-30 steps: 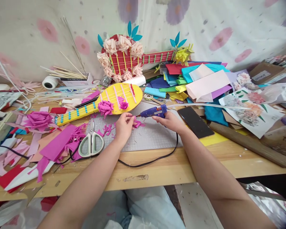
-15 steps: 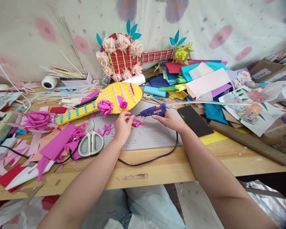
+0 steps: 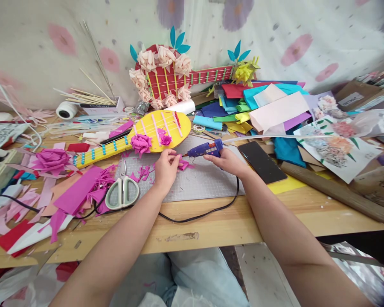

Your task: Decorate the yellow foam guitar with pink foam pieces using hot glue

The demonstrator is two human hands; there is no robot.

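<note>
My right hand is wrapped round a blue hot glue gun, a long clear glue stick running out of its back. Its nozzle points left, close to the fingertips of my left hand. Those fingers are pinched on a small magenta piece of crepe paper, mostly hidden by them. Just behind lies a yellow paper guitar bearing magenta paper roses. Under both hands is a grey cutting mat with magenta scraps.
Scissors lie left of my left forearm, beside magenta paper strips. A black cord loops across the table front. To the right are a phone and a wooden stick. A red paper guitar leans at the back.
</note>
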